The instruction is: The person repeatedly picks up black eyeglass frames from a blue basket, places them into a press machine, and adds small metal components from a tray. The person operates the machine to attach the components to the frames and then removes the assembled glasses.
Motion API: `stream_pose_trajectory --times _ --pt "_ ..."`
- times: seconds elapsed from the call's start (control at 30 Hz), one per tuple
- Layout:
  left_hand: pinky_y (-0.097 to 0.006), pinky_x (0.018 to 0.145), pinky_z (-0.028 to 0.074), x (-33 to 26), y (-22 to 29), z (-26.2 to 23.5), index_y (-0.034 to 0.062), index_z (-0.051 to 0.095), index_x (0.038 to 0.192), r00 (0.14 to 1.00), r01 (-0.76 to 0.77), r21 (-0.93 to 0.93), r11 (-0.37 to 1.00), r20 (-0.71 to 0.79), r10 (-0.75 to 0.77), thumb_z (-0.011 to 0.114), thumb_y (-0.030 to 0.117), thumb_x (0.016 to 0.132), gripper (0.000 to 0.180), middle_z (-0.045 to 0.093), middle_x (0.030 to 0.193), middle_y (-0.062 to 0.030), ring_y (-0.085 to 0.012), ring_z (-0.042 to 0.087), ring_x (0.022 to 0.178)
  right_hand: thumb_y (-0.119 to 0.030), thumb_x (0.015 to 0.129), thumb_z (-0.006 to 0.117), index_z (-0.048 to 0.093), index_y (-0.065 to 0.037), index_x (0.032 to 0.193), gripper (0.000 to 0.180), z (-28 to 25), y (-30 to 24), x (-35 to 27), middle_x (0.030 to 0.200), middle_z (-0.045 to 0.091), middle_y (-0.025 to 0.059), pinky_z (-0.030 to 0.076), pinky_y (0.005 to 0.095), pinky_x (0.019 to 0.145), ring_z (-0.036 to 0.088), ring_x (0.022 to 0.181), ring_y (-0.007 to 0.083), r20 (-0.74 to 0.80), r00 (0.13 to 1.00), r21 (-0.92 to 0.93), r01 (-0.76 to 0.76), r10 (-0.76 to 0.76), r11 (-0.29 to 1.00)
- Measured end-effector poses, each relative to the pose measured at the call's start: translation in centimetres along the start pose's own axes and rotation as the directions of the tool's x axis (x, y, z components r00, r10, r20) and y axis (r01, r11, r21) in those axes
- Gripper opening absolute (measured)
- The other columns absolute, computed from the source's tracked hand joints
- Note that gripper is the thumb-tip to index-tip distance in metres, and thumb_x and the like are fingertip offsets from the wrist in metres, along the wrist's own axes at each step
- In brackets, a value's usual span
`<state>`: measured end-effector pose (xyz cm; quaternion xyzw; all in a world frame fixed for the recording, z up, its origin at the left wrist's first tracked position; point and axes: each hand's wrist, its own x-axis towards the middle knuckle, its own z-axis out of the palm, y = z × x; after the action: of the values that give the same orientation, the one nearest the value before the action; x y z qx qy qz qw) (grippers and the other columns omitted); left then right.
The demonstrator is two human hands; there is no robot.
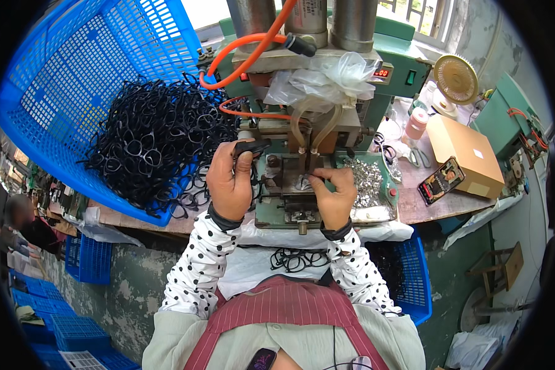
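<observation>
The left hand [231, 183] is gripping a black piece [251, 147], with the fingers curling and the thumb pressing against its near side. This black piece is sitting just left of the press [346, 126]. Its long axis is running mostly sideways, and one end is pointing right, towards the middle of the press. It is looking smooth and slightly rounded, but the hand is covering part of it, so I cannot tell its full shape.

The right hand [336, 196] is bringing thumb and forefinger together, pointing left, just over the fixture [302, 184] of the press. Something small and shiny is showing below the fingertips; I cannot tell whether they are pinching it.

Two clear, curved tubes [337, 120] are coming down above the fixture. A glossy orange hose [260, 50] is looping at the upper part, and a crumpled, see-through bag [327, 80] is hanging below the metal cylinders [305, 18]. On the right of the fixture, many thin silvery bits [365, 180] are lying in a heap.

On the left, a blue basket [55, 80] of latticed plastic is holding a tangled pile of black frames [151, 142], pointing in all directions. A few more frames [297, 260] are resting over the lap, lying roughly sideways. On the counter [416, 211], a phone [441, 180] is leaning against a brown cardboard box [465, 151], and scissors [419, 158] are lying nearby.
</observation>
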<state>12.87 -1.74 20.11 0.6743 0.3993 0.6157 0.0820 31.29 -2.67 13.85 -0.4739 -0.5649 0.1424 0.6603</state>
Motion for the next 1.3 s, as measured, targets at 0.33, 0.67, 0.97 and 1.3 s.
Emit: stream_pose_trajectory --times 0.33,0.67,0.97,1.3 --pt "-0.028 0.067 0.045 0.0 -0.1 0.0 0.0002 0.06 0.103 1.0 -0.009 0.003 1.0 -0.006 0.009 0.056 0.012 0.096 0.014 0.059 0.085 -0.009 -0.0195 0.057 0.073 -0.004 0.069 0.077 0.071 -0.006 0.081 0.014 -0.3 1.4 -0.2 0.078 0.065 0.0062 0.044 0.0343 0.074 0.056 0.079 0.024 -0.031 0.999 0.001 0.01 -0.01 1.0" --pt "-0.027 0.064 0.044 0.3 -0.1 -0.4 0.0009 0.062 0.103 0.999 0.027 0.008 1.0 0.042 -0.028 0.058 0.013 0.095 0.015 0.061 0.082 -0.0076 -0.0182 0.056 0.068 -0.003 0.065 0.081 0.058 0.0 0.104 0.046 1.3 0.6 -0.3 0.091 0.061 0.0091 0.042 0.0361 0.083 0.062 0.079 0.0226 -0.015 0.994 0.004 -0.104 0.105 0.995" --pt "-0.031 0.072 0.047 -0.5 0.4 -0.5 -0.0003 0.062 0.104 0.992 -0.113 0.065 0.991 0.068 0.109 0.059 0.008 0.091 0.015 0.064 0.09 -0.0084 -0.0224 0.061 0.078 0.004 0.069 0.08 0.051 0.003 0.113 0.053 1.8 0.8 -0.3 0.102 0.056 0.012 0.053 0.0268 0.068 0.066 0.077 0.0159 0.003 0.993 0.159 -0.116 0.117 0.98" --pt "-0.047 0.097 0.047 -6.8 -0.2 3.6 0.0021 0.057 0.124 0.695 -0.464 -0.244 0.852 0.497 0.52 0.059 -0.008 0.072 0.054 0.059 0.125 -0.0151 -0.0312 0.061 0.105 -0.017 0.074 0.076 0.063 -0.009 0.112 0.041 -7.8 10.3 3.1 0.098 0.069 0.0083 0.047 0.0399 0.08 0.063 0.09 0.0294 -0.073 0.997 -0.681 -0.027 -0.031 0.732"
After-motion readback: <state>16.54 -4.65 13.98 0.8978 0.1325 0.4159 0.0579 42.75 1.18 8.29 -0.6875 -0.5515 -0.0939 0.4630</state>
